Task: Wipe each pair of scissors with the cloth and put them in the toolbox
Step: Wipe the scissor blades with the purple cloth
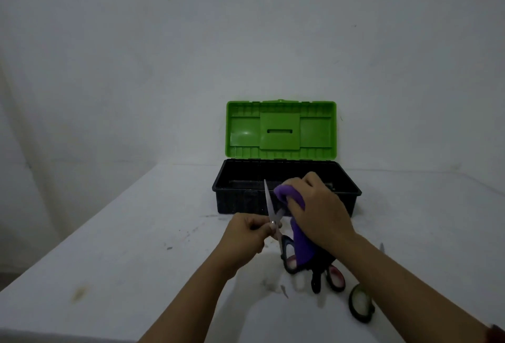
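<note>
I count one toolbox (287, 195), its green lid (281, 129) standing upright against the wall and its black tray open, and one purple cloth (291, 195). Of scissors I can make out two pairs for certain: the pair being wiped (273, 214), blades spread, with black-and-red handles, and a green-handled pair (360, 303) lying on the desk under the right forearm. A grey tip beside that arm may belong to the green pair; I cannot tell.

The left hand (246, 236) pinches the scissors at the pivot, closed around them. The right hand (317, 211) is wrapped around the cloth, pressing it on one blade, just in front of the toolbox's near rim.

The white desk (123, 247) is scuffed and stained, with plenty of bare room on the left, up to its left edge. The walls are plain and dim.
</note>
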